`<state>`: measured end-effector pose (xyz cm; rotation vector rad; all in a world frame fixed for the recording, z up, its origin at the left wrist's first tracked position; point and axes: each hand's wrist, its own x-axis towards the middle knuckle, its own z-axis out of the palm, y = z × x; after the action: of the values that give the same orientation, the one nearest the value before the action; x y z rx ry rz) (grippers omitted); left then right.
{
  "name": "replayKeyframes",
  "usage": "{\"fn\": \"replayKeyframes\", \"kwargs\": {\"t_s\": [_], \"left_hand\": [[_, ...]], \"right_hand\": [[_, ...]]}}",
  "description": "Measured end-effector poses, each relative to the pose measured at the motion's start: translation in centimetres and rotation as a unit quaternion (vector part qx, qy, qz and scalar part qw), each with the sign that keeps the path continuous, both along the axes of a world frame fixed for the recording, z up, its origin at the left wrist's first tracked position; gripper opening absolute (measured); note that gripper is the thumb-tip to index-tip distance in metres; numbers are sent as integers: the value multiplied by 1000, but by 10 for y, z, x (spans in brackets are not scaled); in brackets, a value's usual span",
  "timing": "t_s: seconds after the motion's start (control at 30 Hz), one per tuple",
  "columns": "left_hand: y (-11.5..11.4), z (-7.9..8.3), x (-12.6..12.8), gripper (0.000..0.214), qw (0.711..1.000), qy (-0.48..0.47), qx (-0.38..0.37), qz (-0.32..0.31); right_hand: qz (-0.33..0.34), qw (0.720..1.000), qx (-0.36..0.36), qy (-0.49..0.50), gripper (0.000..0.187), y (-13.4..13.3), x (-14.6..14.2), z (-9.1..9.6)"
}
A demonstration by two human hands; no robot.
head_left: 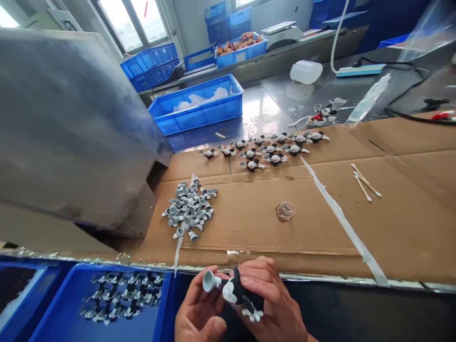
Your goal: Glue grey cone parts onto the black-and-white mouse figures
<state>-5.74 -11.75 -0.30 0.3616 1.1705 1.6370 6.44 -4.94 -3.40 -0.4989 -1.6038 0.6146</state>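
A black-and-white cartoon mouse figurine sits in the person's fingers at the bottom of the view, with a gray cone-shaped cup sticking out from it toward the left hand. The right hand has its fingers pressed together and curled over the figurine's dark body, and a white limb of the figurine pokes out just below them. The left hand's fingers curve up behind the cup, with the thumb held apart and lower down; the view is poor here, so whether they pinch the cup or only support it is hard to say. Just ahead of the fingertips runs the foil-covered edge of a brown cardboard sheet. Ahead and left of the fingers lies a loose heap of gray cups, and farther ahead stand rows of finished mouse figurines. A small clear glass dish sits ahead of the right hand, with wooden cotton swabs off to its right. Left of the left hand, a blue tray holds more figurines.
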Motion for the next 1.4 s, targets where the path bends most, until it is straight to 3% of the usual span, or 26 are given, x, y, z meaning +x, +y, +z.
{"fn": "replayKeyframes", "kwargs": {"t_s": [0.23, 0.3, 0.4, 0.53, 0.63, 0.77, 0.9, 1.1, 1.4], "left_hand": [[-19, -2, -3, 45, 994, -60, -39, 84], [-34, -4, -19, 47, 990, -38, -63, 119], [-65, -19, -65, 46, 976, -4, -118, 184], [-113, -67, -142, 23, 937, 34, -226, 265], [-137, -113, -184, 8, 902, 47, -335, 268], [-148, -163, -211, 15, 880, 62, -411, 230], [-148, -190, -225, 22, 874, 81, -438, 193], [-148, -201, -242, 28, 868, 112, -459, 154], [-140, -193, -243, 22, 849, 171, -480, 140]], "right_hand": [[82, 995, 32, -54, 22, -13, -28, -11], [102, 989, 48, -101, 23, -17, -35, -11], [118, 977, 82, -156, 22, -15, -36, -14], [91, 972, 78, -200, 25, 1, -23, -18], [40, 976, 59, -204, 27, 15, -15, -21], [7, 979, 36, -202, 28, 22, -16, -23], [-8, 980, 25, -198, 24, 22, -21, -22], [-15, 979, 21, -204, 18, 21, -22, -16], [6, 978, 30, -207, 18, 25, -18, -24]]}}
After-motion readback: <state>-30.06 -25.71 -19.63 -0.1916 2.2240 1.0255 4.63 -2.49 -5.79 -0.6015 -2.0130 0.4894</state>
